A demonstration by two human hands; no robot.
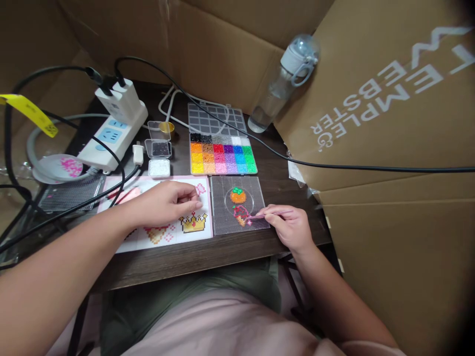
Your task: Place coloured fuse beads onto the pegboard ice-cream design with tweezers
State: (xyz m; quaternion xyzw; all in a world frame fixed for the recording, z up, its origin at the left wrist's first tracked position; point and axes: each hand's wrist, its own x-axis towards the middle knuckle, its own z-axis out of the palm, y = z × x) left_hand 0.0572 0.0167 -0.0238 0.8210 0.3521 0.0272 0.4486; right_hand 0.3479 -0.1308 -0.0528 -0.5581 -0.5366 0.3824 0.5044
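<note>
Where the cardboard (393, 198) walls in the counter (178, 264) at its right edge, white lettering (391, 74) reads TEMPLE & WEBSTER, turned upside down. Beyond the counter's left edge is a yellow tag (29, 112), its small print unreadable. The right hand (293, 228), near the counter's near right corner, pinches pink tweezers (264, 216) between thumb and fingers, the tool nearly level and pointing left. Its tip is at a red-and-tan bead figure (241, 215) on the clear pegboard (220, 190), close to the near edge; an orange bead fruit (238, 196) sits just beyond. The left hand (172, 200), forearm reaching in from the left, lies over the pattern sheet (144, 242) beside a printed crown (193, 224), fingers curled narrowly; whether they hold anything, I cannot tell.
</note>
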